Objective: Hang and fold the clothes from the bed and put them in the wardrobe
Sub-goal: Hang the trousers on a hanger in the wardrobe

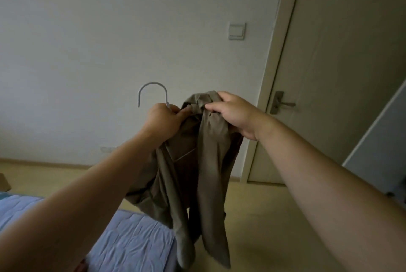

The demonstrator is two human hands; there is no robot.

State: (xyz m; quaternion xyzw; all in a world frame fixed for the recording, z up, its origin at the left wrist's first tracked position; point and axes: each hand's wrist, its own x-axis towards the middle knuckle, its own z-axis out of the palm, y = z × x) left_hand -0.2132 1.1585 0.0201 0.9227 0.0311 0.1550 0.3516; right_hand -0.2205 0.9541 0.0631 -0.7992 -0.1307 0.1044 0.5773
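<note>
— Both hands busy?
— Yes: left hand (163, 117) fingers clamp the hanger (151, 89), right hand (232, 113) fingers pinch the garment (208, 161), which dangles over the bed (131, 238) corner.

Dim, flat indoor light, muted greyish colours, soft overall focus, wide-angle bending at the edges
</note>
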